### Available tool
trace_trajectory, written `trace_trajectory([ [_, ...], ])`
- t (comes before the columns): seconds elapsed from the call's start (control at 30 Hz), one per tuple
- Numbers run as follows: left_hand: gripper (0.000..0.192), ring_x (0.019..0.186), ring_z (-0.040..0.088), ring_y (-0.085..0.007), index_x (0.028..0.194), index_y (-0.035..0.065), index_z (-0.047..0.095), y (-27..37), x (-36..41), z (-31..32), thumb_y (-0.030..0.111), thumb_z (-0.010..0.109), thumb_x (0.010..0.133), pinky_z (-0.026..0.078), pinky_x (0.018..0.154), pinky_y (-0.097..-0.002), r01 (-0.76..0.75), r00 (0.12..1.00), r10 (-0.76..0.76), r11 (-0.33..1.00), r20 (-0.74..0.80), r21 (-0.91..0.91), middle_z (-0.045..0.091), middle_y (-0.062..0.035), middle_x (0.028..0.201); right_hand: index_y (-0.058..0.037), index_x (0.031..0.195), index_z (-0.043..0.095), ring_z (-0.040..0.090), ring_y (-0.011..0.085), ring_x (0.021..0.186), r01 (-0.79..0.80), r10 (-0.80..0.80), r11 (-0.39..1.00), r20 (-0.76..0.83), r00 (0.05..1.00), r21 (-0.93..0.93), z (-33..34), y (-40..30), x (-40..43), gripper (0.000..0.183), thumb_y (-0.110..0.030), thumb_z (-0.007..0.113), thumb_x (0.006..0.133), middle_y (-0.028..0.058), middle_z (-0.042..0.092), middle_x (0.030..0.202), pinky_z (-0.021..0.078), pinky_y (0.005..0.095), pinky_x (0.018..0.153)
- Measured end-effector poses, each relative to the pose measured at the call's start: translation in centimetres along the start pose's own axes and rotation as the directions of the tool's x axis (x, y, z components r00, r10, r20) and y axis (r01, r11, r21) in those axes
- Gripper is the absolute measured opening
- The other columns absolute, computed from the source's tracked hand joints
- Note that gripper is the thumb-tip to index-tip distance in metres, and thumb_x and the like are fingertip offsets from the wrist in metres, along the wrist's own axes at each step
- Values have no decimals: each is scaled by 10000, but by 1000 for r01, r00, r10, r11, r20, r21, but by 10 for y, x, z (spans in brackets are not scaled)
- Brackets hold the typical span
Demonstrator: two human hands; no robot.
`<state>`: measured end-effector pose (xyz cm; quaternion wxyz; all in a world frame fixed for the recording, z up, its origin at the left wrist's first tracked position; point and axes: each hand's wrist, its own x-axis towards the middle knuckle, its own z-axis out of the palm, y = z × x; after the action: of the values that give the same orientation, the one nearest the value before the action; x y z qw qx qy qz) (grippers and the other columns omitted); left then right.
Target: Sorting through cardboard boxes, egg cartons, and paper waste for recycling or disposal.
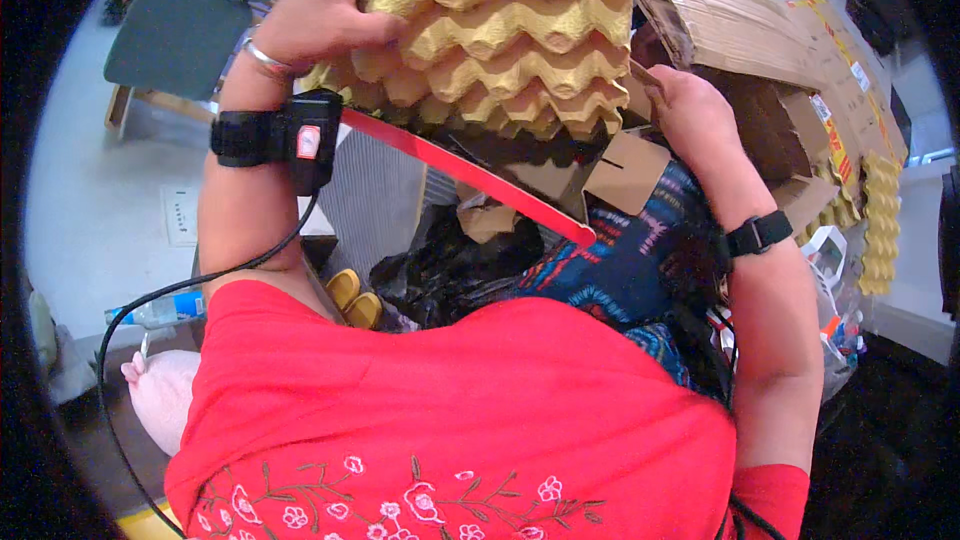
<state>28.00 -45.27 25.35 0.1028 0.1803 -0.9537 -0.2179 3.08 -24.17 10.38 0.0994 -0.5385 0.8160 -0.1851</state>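
At the top, my left hand (322,4) holds the left edge of yellow moulded-pulp egg trays (517,37), its thumb across the bumpy face. On the other side, my right hand (694,116) grips a brown cardboard edge (646,82) next to the trays' right side. Under the trays, a cardboard box with a red edge (472,178) slants across my lap, a brown flap (628,172) sticking out at its right. The inside of that box is mostly hidden by the trays.
Large brown cartons (757,30) stand at right, with more egg trays (881,225) beyond. A black plastic bag (450,270) lies below the box. Grey-seated chairs (176,37) stand at upper left. A cable (124,315) runs from my left wrist device. A bottle (161,309) lies at left.
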Motion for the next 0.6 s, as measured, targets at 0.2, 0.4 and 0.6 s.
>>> trace_trajectory([
  [0.2,556,904,578,-134,1124,-32,547,30,-7,-28,171,761,652,461,851,-279,-86,996,58,878,-72,-470,615,-61,1037,-148,948,615,610,343,845,-1,-1,1000,-71,998,-30,4,3,-1,214,-223,439,853,152,634,878,487,455,718],
  [0.4,711,1108,527,-216,1271,15,432,-84,-22,-137,309,704,684,422,935,-342,-30,964,-26,978,-263,-206,532,-110,1217,-142,964,606,597,367,847,-7,7,1000,-7,1000,3,1,-1,7,213,-235,445,859,165,627,886,478,464,732],
  [0.6,649,1069,550,-211,1271,-28,412,-32,14,-65,183,640,701,453,905,-323,-207,925,-38,784,-379,-584,529,-119,1213,-70,1211,485,563,287,1042,210,-149,837,-159,976,505,12,12,6,578,-142,696,678,158,594,1104,437,357,912],
])
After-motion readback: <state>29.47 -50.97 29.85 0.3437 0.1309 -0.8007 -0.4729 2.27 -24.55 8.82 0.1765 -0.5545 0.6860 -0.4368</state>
